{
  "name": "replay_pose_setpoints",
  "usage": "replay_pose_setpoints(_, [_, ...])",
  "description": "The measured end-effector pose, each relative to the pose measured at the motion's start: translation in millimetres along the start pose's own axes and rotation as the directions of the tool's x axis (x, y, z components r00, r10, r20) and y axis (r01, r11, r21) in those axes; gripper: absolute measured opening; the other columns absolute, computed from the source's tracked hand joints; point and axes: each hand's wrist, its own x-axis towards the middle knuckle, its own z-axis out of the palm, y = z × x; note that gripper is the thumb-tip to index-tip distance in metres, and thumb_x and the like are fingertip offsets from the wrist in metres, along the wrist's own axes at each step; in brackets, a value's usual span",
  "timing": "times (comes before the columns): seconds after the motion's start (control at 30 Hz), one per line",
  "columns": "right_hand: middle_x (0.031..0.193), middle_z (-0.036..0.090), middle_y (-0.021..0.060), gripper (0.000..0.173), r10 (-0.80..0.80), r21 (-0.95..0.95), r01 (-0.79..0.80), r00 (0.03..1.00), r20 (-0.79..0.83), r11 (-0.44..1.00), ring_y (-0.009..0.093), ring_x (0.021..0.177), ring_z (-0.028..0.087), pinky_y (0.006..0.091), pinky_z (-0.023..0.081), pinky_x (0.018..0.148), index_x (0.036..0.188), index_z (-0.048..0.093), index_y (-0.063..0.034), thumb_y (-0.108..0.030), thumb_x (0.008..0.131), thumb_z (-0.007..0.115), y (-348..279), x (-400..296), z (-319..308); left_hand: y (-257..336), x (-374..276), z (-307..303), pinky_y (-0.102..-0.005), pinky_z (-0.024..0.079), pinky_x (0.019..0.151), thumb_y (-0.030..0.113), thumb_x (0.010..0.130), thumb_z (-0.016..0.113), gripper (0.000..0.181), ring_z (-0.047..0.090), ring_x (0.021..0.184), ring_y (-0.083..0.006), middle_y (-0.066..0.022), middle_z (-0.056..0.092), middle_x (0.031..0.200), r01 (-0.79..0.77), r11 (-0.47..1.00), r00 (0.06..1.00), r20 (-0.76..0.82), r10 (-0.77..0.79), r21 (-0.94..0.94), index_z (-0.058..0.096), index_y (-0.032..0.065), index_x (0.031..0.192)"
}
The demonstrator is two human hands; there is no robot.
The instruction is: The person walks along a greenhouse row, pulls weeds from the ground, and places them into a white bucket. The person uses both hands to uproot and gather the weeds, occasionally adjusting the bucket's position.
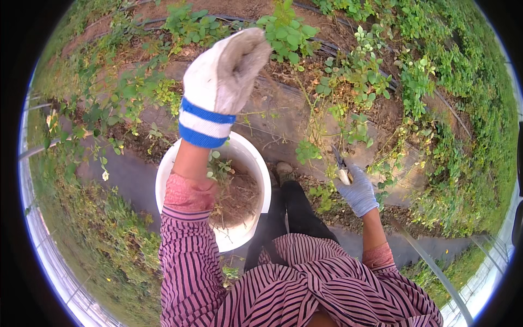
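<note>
My left hand [229, 73], in a thick white work glove with a blue-striped cuff, is raised over the planted bed, higher than the bucket. The soiled palm side of that glove faces right; its fingers are bent and blurred, so whether they hold anything cannot be told. A grey knit glove covers my right hand [358, 192], which grips a pair of pruning shears [342, 171] by the pale handles. The dark blades point up the picture, beside thin stems of a leafy plant [308, 151]. Below my left forearm stands a white plastic bucket [265, 184], with leafy cuttings [220, 166] and brown debris inside.
Dark ground sheeting [282, 110] covers part of the bed. Black irrigation hoses [327, 45] run along its far side. Dense green shrubs [461, 73] grow at right, more foliage [118, 241] at lower left. A metal pole [437, 272] slants through the lower right.
</note>
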Motion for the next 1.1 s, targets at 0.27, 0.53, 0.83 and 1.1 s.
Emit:
replay_pose_setpoints(0.27, [0.124, 0.070, 0.0230, 0.070, -0.046, -0.055, 0.051, 0.995, 0.091, 0.997, 0.040, 0.111, 0.069, 0.0464, 0.055, 0.094, 0.146, 0.056, -0.0149, -0.039, 0.084, 0.077, -13, -25, -20, 50, -9, -206, -0.0426, 0.062, 0.099, 0.013, 0.102, 0.063, 0.024, 0.073, 0.112, -0.0307, -0.0197, 0.075, 0.114, 0.140, 0.880, 0.927, -0.373, 0.045, 0.454, 0.073, -0.0011, 0.119])
replay_pose_setpoints(0.53, [0.121, 0.070, 0.0222, 0.070, -0.277, -0.039, 0.291, 0.938, 0.208, 0.956, 0.039, 0.111, 0.068, 0.0448, 0.054, 0.095, 0.149, 0.054, -0.0148, -0.042, 0.088, 0.075, -62, -16, 0, 86, -101, -372, -0.0385, 0.058, 0.092, 0.014, 0.097, 0.073, 0.028, 0.073, 0.101, -0.0253, -0.0192, 0.071, 0.116, 0.553, 0.832, 0.699, -0.568, -0.433, 0.046, 0.069, -0.0059, 0.118])
replay_pose_setpoints(0.83, [0.103, 0.071, 0.0045, 0.057, -0.215, 0.398, -0.223, 0.566, 0.796, 0.890, 0.010, 0.075, 0.064, 0.0256, 0.058, 0.065, 0.144, 0.059, -0.0089, -0.029, 0.094, 0.078, -227, -80, 86, 160, -300, -375, -0.0350, 0.055, 0.100, 0.020, 0.100, 0.074, 0.047, 0.068, 0.113, -0.0225, -0.0200, 0.071, 0.125, 0.820, 0.562, 0.219, -0.851, -0.478, -0.105, 0.062, -0.0105, 0.134])
replay_pose_setpoints(1.1, [0.091, 0.067, 0.0040, 0.045, -0.117, 0.150, -0.225, 0.156, 0.981, 0.963, 0.018, 0.075, 0.068, 0.0368, 0.063, 0.069, 0.130, 0.061, -0.0076, -0.029, 0.094, 0.078, -305, -151, 219, 183, -362, -366, -0.0361, 0.055, 0.102, 0.004, 0.099, 0.071, 0.036, 0.069, 0.118, -0.0247, -0.0200, 0.072, 0.127, 0.880, 0.416, 0.439, -0.728, -0.527, 0.230, 0.066, -0.0071, 0.133])
